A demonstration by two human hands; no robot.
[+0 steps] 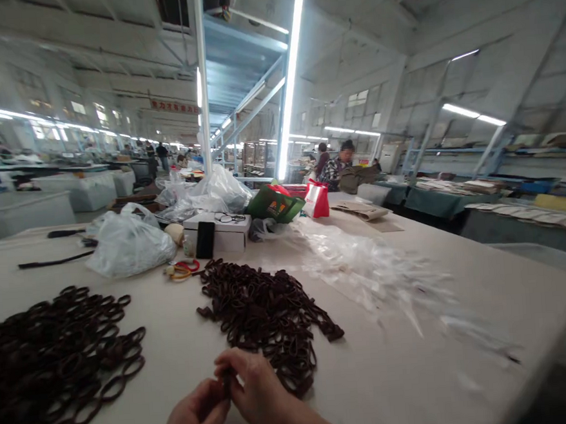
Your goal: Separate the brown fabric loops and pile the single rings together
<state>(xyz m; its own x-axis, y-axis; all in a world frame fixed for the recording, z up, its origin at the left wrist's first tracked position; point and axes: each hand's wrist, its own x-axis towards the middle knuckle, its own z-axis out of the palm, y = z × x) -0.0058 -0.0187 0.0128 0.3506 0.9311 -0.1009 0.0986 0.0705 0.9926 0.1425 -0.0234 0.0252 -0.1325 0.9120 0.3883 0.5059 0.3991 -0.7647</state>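
My left hand [196, 417] and my right hand [257, 387] meet low in the middle, fingertips pinched together. Between them is a small dark brown loop [225, 379], mostly hidden by the fingers. Just beyond my right hand lies a heap of dark brown loops [265, 304], many of them flattened and tangled. On the left spreads another pile of dark brown loops [70, 362], many rounder and more opened out.
Behind the heaps stand a stuffed white plastic bag [129, 242], a phone [205, 239] leaning on a white box [229, 234], scissors [183, 269] and a green bag [275, 204]. Clear plastic bags [364, 258] cover the right side. Other people [340, 164] work farther back.
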